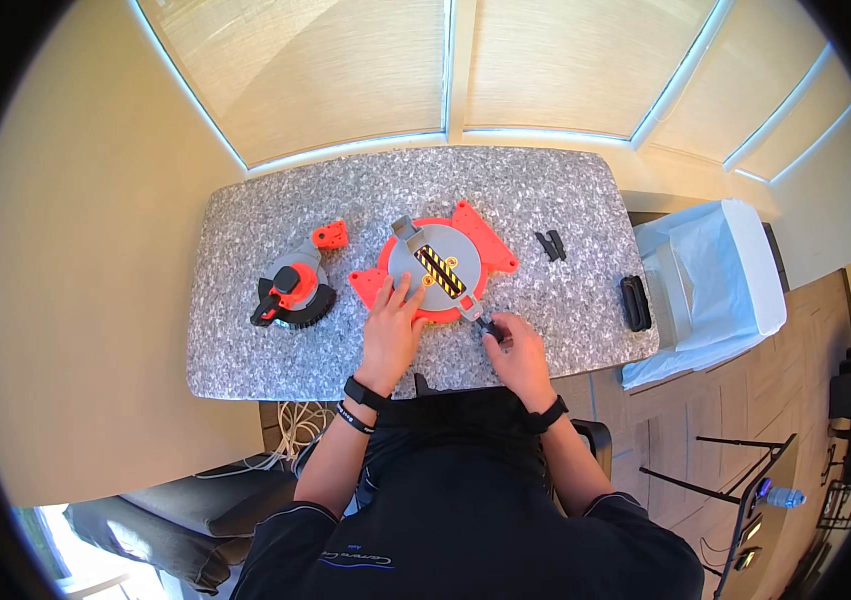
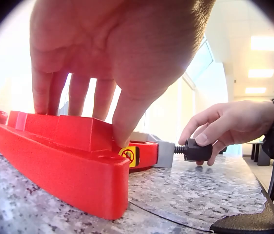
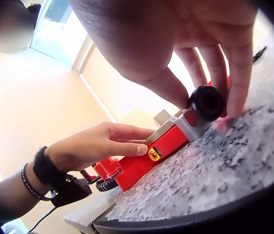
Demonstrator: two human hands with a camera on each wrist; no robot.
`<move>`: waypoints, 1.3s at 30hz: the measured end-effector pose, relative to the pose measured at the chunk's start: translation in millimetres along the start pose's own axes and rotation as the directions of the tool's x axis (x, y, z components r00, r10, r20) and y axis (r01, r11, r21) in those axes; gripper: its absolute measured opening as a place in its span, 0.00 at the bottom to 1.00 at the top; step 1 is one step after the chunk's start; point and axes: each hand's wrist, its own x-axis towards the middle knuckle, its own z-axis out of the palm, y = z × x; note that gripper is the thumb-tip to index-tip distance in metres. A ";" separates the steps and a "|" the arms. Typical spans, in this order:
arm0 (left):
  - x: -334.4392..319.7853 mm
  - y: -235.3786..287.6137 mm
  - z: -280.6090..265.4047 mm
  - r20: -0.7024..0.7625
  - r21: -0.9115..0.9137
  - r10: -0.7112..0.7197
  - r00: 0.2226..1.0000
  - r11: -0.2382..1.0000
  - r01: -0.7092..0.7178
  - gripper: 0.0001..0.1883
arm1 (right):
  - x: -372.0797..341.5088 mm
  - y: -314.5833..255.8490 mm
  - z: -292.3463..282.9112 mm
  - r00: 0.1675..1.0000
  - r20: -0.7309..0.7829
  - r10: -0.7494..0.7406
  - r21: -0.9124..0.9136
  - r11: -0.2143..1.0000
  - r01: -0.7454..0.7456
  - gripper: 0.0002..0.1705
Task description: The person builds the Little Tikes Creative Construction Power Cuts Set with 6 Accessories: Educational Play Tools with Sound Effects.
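Observation:
A red and grey round toy base (image 1: 442, 262) with a black and yellow striped slot lies on the speckled table. My left hand (image 1: 390, 335) rests on its lower left edge, fingers spread and fairly straight. At the base's front right, a grey arm ends in a threaded black knob (image 2: 198, 150). The fingers and thumb of my right hand (image 1: 518, 358) pinch that knob, which shows end-on in the right wrist view. In the left wrist view, the left hand (image 2: 112, 53) stands over the red side piece (image 2: 64, 161), fingertips down on the base.
A grey, red and black toy saw part (image 1: 295, 290) is to the left on the table (image 1: 245, 365). Small black pieces (image 1: 551, 245) lie right of the base, and a black oblong tray (image 1: 635, 303) near the right edge. A lined bin (image 1: 735, 270) stands beyond it.

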 end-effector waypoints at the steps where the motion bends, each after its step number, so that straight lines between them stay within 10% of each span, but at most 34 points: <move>1: 0.0 -0.2 0.2 0.002 0.003 0.001 1.000 1.000 -0.001 0.30 | -0.1 0.8 0.7 1.000 0.000 0.016 -0.005 1.000 -0.016 0.19; 39: 0.7 1.6 -0.6 -0.002 0.000 -0.003 1.000 1.000 0.003 0.29 | -1.1 -6.2 -1.7 0.999 0.036 0.011 -0.028 1.000 -0.010 0.24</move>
